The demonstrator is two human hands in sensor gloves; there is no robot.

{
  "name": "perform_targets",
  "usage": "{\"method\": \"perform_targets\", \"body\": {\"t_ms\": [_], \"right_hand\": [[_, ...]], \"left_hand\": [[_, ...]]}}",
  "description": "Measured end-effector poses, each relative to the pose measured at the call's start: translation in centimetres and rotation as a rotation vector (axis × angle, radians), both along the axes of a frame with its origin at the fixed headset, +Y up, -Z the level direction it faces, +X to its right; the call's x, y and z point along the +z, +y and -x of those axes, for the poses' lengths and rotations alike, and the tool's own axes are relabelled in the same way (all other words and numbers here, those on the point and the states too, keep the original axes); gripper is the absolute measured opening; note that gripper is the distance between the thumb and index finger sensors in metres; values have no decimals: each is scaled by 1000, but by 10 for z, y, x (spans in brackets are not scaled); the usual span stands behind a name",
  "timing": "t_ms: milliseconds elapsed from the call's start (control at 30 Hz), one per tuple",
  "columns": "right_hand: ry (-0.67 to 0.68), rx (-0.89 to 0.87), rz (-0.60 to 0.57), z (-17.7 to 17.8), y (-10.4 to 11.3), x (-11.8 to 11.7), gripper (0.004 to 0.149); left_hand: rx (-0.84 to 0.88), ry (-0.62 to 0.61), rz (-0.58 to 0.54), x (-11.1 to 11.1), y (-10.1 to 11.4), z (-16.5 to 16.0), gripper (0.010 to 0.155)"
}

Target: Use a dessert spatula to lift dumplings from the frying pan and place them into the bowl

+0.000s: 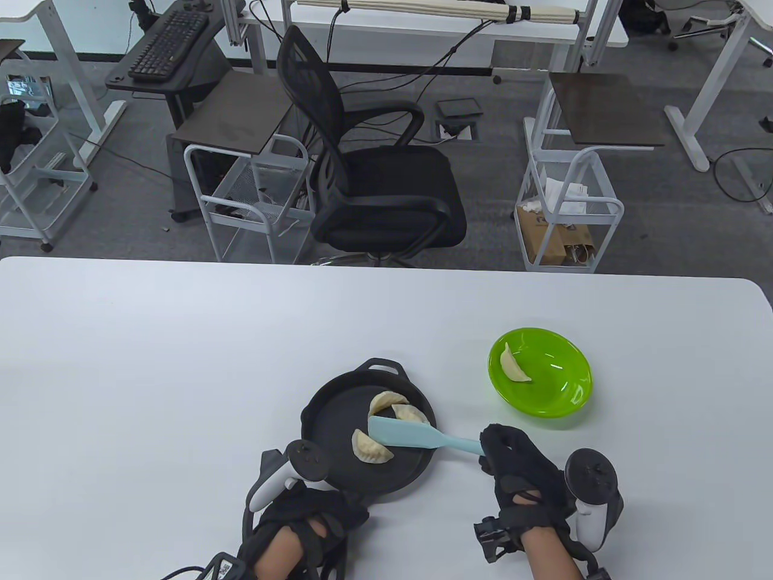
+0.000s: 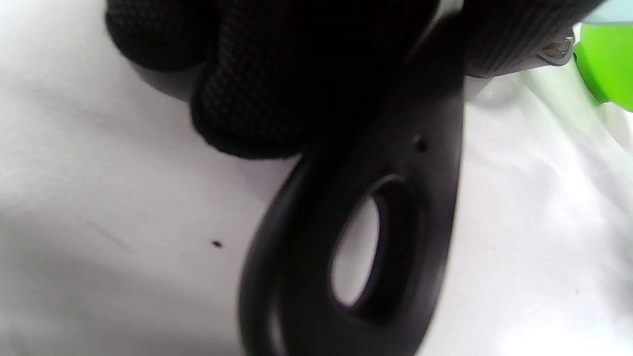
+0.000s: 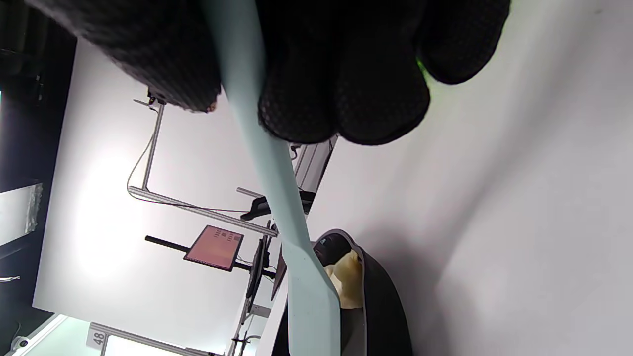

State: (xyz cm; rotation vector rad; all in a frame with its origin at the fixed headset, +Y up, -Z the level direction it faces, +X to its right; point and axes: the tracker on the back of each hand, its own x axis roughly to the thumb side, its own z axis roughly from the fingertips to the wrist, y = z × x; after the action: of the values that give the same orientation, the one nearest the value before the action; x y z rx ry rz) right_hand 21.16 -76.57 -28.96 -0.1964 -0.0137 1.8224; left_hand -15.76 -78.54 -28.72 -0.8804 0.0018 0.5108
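Dumplings are sitting three in the frying pan, one in the bowl. Right hand is gripping the spatula handle; left hand is probably gripping the pan's handle. Tilting the blade risks dropping a dumpling.

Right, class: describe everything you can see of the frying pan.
The frying pan is round, shallow and matt black, perhaps cast iron. It sits flat on the white table, left of the green bowl. A small loop handle points away from the person; the long handle, with an oval hole, is gripped by the left hand. Three dumplings lie inside, and the pale blue spatula blade reaches in over them.
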Motion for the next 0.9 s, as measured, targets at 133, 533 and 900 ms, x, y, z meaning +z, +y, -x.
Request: {"method": "perform_targets", "body": {"t_ms": [133,533,900], "right_hand": [[40,-74,85,2,-11,-4,43],[113,-135,143,5,-20,-8,42],[198,-115,181,12,-27,-11,42]], "left_hand": [[0,0,0,0,0,0,64],[0,0,0,0,0,0,64],[0,0,0,0,0,0,63]]}}
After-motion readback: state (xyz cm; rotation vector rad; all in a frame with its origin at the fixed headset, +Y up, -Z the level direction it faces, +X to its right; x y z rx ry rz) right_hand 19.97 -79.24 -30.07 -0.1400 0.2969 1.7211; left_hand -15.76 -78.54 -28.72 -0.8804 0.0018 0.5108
